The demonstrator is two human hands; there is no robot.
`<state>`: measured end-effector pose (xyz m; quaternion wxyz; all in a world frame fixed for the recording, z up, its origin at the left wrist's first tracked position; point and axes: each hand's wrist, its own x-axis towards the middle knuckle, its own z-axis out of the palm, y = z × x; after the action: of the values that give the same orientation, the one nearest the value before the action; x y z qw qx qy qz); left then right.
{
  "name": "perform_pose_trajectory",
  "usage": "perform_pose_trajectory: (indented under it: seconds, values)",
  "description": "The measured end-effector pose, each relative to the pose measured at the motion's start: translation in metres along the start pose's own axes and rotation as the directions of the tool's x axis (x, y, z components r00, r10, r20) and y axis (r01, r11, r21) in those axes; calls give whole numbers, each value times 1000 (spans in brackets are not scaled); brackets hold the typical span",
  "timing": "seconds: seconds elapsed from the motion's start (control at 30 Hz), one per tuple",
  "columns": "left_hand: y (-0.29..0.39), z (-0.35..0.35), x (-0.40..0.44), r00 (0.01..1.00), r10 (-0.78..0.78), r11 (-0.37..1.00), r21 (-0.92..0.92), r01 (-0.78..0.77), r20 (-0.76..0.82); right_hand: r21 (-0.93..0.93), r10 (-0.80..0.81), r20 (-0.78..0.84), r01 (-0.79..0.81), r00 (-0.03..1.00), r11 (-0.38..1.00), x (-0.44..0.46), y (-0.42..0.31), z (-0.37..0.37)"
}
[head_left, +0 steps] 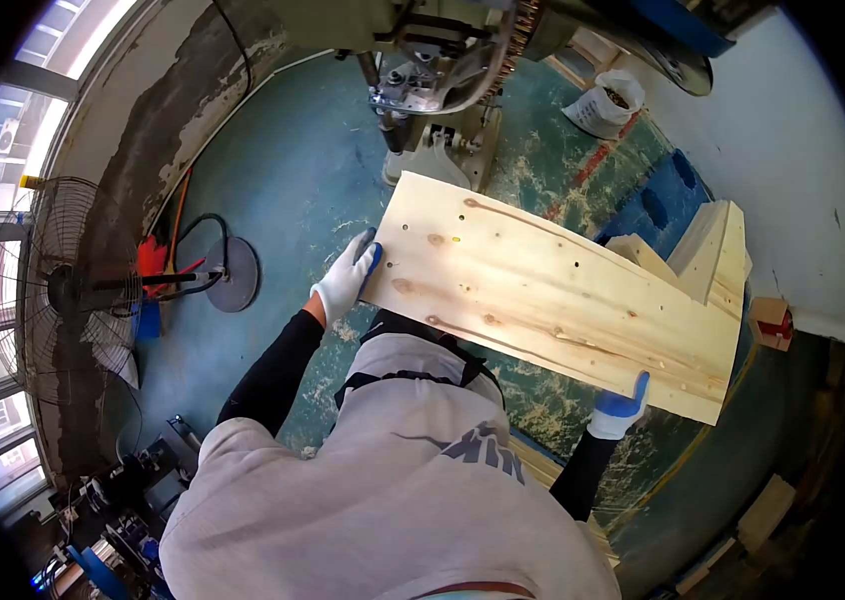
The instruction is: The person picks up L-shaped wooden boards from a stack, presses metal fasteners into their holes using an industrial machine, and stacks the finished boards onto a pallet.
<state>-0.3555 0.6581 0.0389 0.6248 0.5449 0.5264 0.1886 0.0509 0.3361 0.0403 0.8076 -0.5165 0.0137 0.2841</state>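
Observation:
A long pale wooden board (533, 290) with knots and several small drilled holes spans the space in front of my body, tilted down to the right. My left hand (348, 272), in a white glove with blue fingers, grips its left end; part of the fingers is hidden behind it. At the near edge toward the right end, my right hand (621, 408) holds the board with the thumb on top and the other fingers out of sight underneath. Just beyond the board's left end stands a machine (433, 110) with a metal base.
More wooden boards (705, 250) are stacked at the right by a blue pallet (658, 200). A white sack (605, 105) stands farther back. A large fan (63, 290) with a round base (233, 274) is at the left. Sawdust lies on the green floor (293, 160).

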Motion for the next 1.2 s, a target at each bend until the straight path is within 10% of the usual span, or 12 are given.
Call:
perform_pose_trajectory:
  seconds: [0.27, 0.33, 0.57, 0.63, 0.67, 0.73, 0.93, 1.2]
  values:
    - [39, -75, -14, 957, 243, 966, -53, -254, -161, 339, 53, 134, -96, 990, 936, -56, 44, 117]
    - [40, -89, -7, 929, 318, 947, 10, -322, -192, 220, 12, -102, 11, 995, 975, -58, 90, 150]
    - [55, -134, 34, 908, 409, 908, -55, -415, -86, -450, -347, 257, 429, 902, 783, -75, 118, 183]
    - [52, -140, 45, 880, 469, 879, -59, -473, -68, -273, -289, 188, 333, 939, 902, -72, 123, 189]
    - [48, -141, 47, 887, 456, 886, -56, -460, -71, 109, -119, 56, 113, 991, 988, -68, 121, 191]
    - [46, -142, 55, 897, 436, 897, -43, -440, -77, -444, -369, 262, 451, 892, 774, -71, 128, 193]
    - [62, -149, 86, 872, 481, 877, 74, -475, -91, 127, -99, 85, 88, 991, 988, -53, 130, 200]
    - [86, -150, 88, 932, 357, 918, 207, -338, -62, 66, -53, 68, 49, 996, 997, -65, 122, 220]
